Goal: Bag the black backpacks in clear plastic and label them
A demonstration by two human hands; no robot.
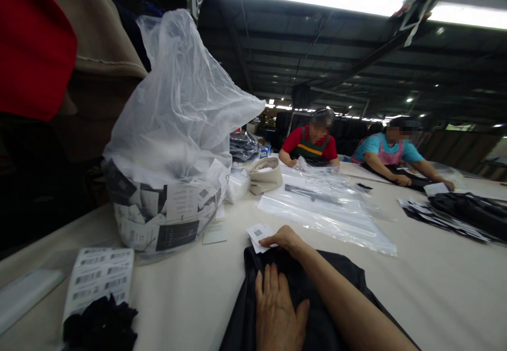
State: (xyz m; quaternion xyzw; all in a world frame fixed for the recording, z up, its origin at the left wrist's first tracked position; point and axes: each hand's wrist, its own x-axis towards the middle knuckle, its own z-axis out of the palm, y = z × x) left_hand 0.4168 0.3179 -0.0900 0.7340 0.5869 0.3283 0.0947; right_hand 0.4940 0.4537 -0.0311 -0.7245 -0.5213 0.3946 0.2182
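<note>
A black garment (pixel 343 269) lies on the pale table in front of me. My left hand (pixel 277 311) rests flat on it, palm down, with fingers stretched out and the thumb apart. At the garment's far edge, my right hand (pixel 287 239) pinches a white paper hang tag (pixel 256 231) that carries a printed square code. Whether a second tag lies under it, I cannot tell. Just beyond the hands are clear plastic bags (pixel 317 211), laid flat in a loose pile.
To the left stands a large clear plastic bag (pixel 170 203) full of printed tags. Barcode stickers (pixel 101 274) and a black frilly bundle (pixel 101 324) lie nearer. A beige fabric pouch (pixel 266 176) sits behind. Two people work across the table, near black garments (pixel 471 211) at right.
</note>
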